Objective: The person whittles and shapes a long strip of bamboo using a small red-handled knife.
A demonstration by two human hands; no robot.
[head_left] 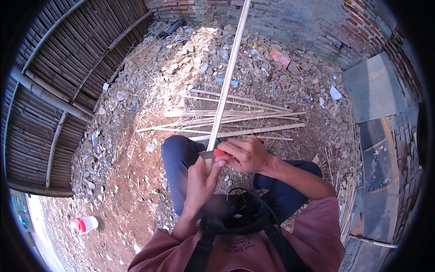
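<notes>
A long pale bamboo strip (229,72) runs from my lap up and away across the rubble. My left hand (201,179) grips its near end just above my knee. My right hand (247,154) holds a knife with a red handle (221,153), its grey blade (207,154) lying across the strip beside my left thumb. Both hands sit close together over my dark blue trousers (179,158).
Several cut bamboo strips (235,122) lie crosswise on the ground ahead. Stones and rubble (181,68) cover the earth. A woven bamboo wall (54,81) stands left, brick wall and grey slabs (376,90) right. A white jar with red lid (85,224) lies lower left.
</notes>
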